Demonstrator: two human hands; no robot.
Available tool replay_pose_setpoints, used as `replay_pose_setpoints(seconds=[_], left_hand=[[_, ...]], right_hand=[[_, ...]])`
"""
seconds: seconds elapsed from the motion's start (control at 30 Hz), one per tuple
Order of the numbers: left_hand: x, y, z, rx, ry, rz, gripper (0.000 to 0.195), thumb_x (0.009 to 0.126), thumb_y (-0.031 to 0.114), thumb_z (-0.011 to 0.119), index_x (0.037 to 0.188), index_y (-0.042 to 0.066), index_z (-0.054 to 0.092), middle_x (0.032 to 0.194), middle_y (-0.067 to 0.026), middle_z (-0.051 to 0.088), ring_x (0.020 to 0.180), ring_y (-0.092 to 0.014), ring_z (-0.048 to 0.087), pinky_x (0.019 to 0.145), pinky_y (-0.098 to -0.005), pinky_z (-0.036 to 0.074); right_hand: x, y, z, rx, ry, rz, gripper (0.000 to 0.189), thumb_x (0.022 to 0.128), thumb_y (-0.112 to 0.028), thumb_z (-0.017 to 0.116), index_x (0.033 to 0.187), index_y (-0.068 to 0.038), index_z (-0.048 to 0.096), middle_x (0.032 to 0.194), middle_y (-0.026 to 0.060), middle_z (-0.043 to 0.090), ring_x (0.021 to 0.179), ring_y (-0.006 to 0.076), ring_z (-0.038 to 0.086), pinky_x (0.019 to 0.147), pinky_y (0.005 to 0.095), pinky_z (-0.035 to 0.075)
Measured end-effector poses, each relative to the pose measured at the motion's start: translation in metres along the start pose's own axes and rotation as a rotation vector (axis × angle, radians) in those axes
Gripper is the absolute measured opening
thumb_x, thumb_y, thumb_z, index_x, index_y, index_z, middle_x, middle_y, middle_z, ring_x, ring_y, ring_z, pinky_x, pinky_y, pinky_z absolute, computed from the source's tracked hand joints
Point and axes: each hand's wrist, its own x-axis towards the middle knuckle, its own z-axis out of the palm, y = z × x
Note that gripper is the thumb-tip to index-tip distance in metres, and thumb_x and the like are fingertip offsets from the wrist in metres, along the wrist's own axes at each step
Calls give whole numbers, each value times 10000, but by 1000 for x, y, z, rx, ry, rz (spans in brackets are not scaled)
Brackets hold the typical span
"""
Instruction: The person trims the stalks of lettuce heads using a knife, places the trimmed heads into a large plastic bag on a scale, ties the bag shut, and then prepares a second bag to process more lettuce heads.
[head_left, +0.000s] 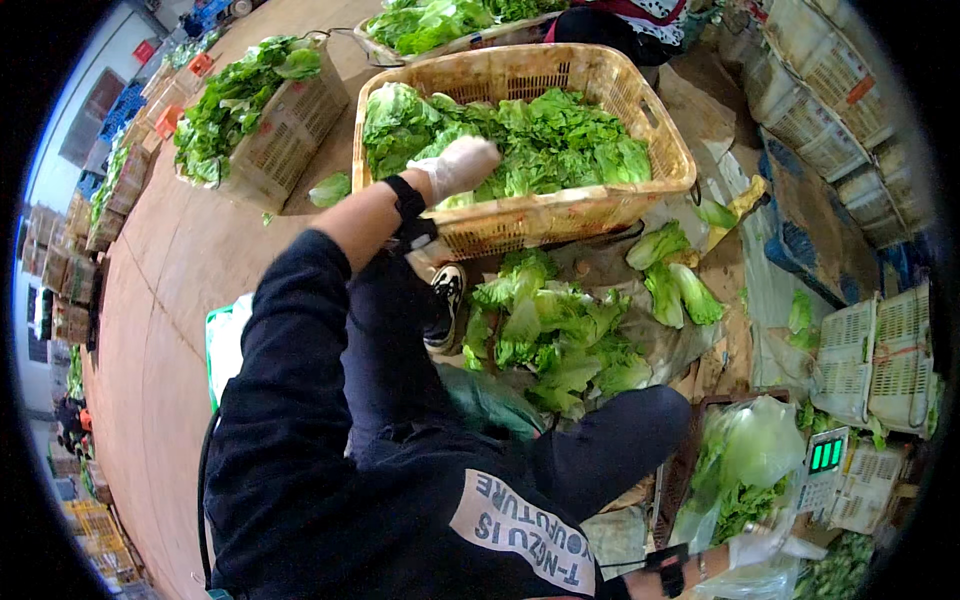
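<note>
My left hand (457, 165), in a white glove with a black strap at the wrist, is over the leafy lettuce (559, 139) in a large yellowed plastic crate (540, 217). Its fingers are curled, and whether a leaf is inside them is hidden. At the lower right, my gloved right hand (761, 547) has its fingers apart beside a clear plastic bag (761, 442) with lettuce in it. This bag lies over a brown crate (705, 409), next to a digital scale display (825, 454) with lit green digits.
Loose lettuce leaves (555, 330) lie on the floor between my legs and the yellowed crate. Another full crate (289, 142) stands to the left. Stacked crates (817, 82) line the right side. Part of another person (619, 34) shows beyond the crate.
</note>
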Motion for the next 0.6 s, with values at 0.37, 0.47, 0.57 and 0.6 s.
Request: replay_pose_setpoints(seconds=[0.37, 0.47, 0.57, 0.6], left_hand=[[41, -3, 86, 273, -618, 704, 424, 609, 144, 692, 1017, 100, 585, 1095, -99, 545, 977, -273, 540, 795, -354, 466], [36, -11, 76, 119, -632, 556, 402, 610, 136, 681, 999, 85, 593, 1085, -109, 557, 929, -278, 571, 750, -342, 490], [5, -52, 94, -282, -144, 527, 402, 625, 157, 675, 1011, 77, 593, 1021, -109, 593, 936, -276, 570, 790, -358, 481], [1, -54, 84, -328, -67, 570, 412, 630, 168, 676, 1024, 83, 591, 1019, -110, 596, 948, -274, 567, 815, -364, 469]], right_hand=[[-152, -115, 123, 421, -295, 125, 177, 881, -195, 478, 994, -58, 476, 648, -9, 458, 394, 57, 373, 302, 185, 253], [-159, -111, 157, 376, -434, 266, 361, 860, -137, 477, 1180, 21, 430, 645, 26, 498, 405, 76, 407, 338, 192, 327], [-183, -131, 204, 377, -695, 246, 339, 840, -103, 496, 1146, 40, 474, 627, 18, 494, 398, 63, 394, 347, 185, 334], [-186, -127, 214, 451, -731, 383, 338, 833, -91, 510, 1143, 40, 480, 638, 31, 514, 406, 63, 413, 358, 179, 347]])
